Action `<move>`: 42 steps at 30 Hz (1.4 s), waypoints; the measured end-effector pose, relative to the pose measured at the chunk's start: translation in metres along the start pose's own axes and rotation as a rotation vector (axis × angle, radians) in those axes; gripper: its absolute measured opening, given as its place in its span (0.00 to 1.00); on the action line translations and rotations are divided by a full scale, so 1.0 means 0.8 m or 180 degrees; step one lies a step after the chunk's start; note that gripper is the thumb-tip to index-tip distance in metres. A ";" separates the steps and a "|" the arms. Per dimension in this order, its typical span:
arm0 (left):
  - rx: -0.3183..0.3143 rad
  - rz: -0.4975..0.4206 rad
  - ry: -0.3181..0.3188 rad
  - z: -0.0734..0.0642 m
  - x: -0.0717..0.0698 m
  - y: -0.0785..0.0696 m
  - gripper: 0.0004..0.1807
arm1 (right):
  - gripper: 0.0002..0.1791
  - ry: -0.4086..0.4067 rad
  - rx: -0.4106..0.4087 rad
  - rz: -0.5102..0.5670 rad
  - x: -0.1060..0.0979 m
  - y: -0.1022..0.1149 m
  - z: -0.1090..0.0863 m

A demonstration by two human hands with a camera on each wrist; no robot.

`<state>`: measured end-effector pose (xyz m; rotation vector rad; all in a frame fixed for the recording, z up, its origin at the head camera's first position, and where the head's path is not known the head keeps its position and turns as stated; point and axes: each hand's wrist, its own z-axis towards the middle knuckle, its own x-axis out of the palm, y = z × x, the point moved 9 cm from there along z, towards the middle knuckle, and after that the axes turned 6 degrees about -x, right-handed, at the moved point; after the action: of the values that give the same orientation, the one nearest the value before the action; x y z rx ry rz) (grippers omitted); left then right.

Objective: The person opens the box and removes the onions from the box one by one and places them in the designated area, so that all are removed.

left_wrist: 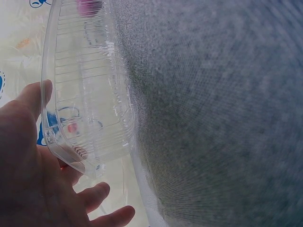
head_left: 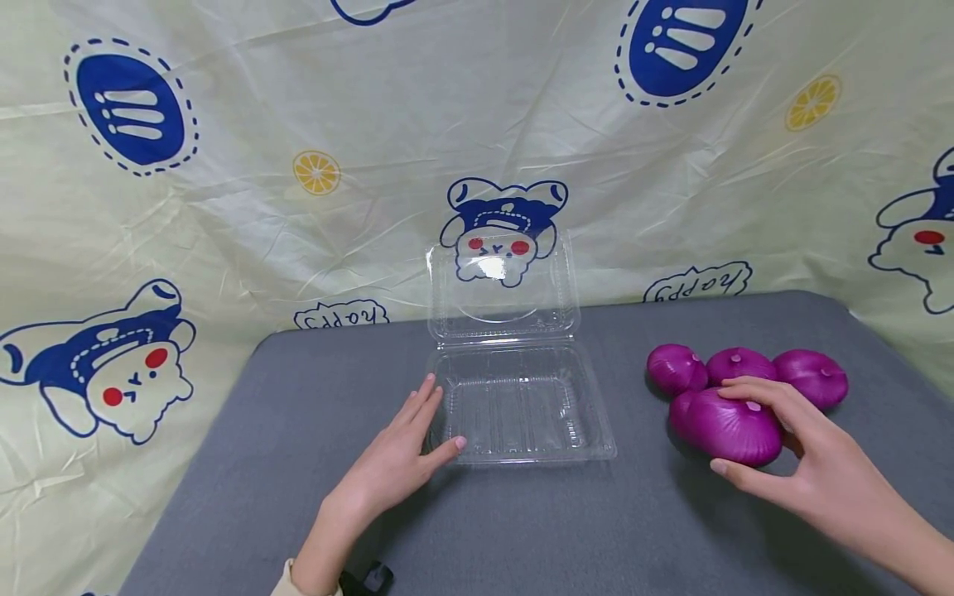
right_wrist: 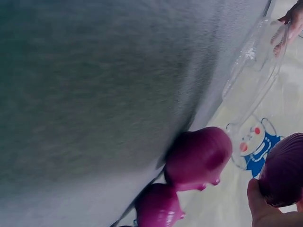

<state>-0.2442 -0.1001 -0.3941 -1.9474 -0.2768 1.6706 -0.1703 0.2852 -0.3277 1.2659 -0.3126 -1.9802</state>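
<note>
My right hand (head_left: 812,447) grips a purple onion (head_left: 738,429), thumb at its near side and fingers over the top. In the right wrist view this onion (right_wrist: 284,170) is apart from the other onions. Behind it sit more purple onions (head_left: 676,369), one partly hidden by the held one. A clear plastic clamshell box (head_left: 607,451) stands in the middle of the table with its lid (head_left: 503,323) raised. My left hand (head_left: 398,455) rests at the box's left side, fingers fairly straight along the wall and thumb at the near left corner. The left wrist view shows the thumb against the rim.
A grey cloth covers the table (head_left: 246,497). Behind it hangs a pale curtain (head_left: 417,108) printed with cartoon figures and orange slices. The raised lid stands close to the table's back edge. A small black object (head_left: 376,577) shows by my left wrist.
</note>
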 end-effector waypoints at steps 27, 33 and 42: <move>0.0014 0.0009 -0.0017 0.000 0.000 0.000 0.45 | 0.53 0.0489 0.1197 -0.0988 -0.028 -0.129 -0.033; 0.0028 0.0017 -0.0027 0.000 -0.001 -0.001 0.46 | 0.54 0.0723 0.1418 -0.1049 -0.033 -0.163 -0.037; 0.0019 0.0020 -0.0026 -0.001 -0.001 -0.001 0.45 | 0.50 0.0913 0.0864 -0.1032 -0.018 -0.164 -0.029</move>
<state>-0.2438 -0.0998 -0.3928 -1.9392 -0.2687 1.6819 -0.2074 0.3899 -0.4025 1.8503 -0.2512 -2.0300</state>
